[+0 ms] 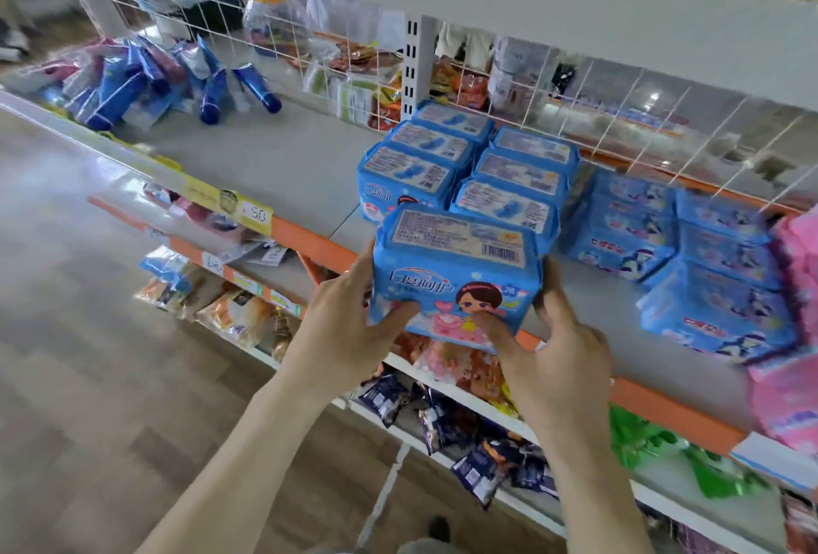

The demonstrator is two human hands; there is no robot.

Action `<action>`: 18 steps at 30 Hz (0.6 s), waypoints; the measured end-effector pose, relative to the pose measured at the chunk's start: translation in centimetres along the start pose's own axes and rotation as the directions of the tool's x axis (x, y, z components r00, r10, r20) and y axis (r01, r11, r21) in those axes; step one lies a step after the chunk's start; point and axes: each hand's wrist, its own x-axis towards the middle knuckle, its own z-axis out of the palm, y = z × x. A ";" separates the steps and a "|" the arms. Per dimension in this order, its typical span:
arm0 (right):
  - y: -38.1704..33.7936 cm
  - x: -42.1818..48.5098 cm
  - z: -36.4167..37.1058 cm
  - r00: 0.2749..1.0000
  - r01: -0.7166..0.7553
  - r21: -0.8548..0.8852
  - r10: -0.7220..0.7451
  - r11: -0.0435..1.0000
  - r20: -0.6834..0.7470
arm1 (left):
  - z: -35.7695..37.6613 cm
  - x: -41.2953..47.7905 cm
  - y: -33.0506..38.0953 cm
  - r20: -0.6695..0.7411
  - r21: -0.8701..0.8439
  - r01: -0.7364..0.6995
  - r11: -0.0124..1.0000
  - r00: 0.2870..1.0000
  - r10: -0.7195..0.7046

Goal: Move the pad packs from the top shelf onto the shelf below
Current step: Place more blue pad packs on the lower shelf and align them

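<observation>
Blue plastic cartoon-girl pad pack (456, 279) — left hand (349, 323) and right hand (562, 341) grip its sides; yellow "50" price tag (254, 213) to its left.

soft, even light fills the aisle, with only dim shade beneath the grey shelf board (287, 155), and a pale glare washes over the glossy grey floor (66, 270). the blue plastic pad pack with a cartoon girl (456, 274) in the middle is fairly sharp, while the flat blue packs (712, 288) and the pink packs (794, 323) at the right edge smear with motion blur. wide-angle distortion bows the shelf lines, and the white wire mesh panel (310, 44) with the goods behind it looks soft and hazy.
</observation>
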 end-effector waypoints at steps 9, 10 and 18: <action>0.3 2.0 3.5 0.988 0.153 -0.005 -0.153 0.988 -0.005 | -0.1 2.4 -3.1 -0.009 0.098 0.026 0.995 1.000 -0.025; 0.2 2.2 3.9 0.987 0.158 -0.016 -0.158 0.987 -0.005 | -0.4 2.8 -3.6 -0.006 0.104 0.030 0.994 1.000 -0.030; -2.6 3.8 8.8 0.982 0.162 -0.046 -0.166 0.986 -0.095 | -3.2 7.2 -8.4 0.058 0.134 0.027 0.991 0.998 -0.036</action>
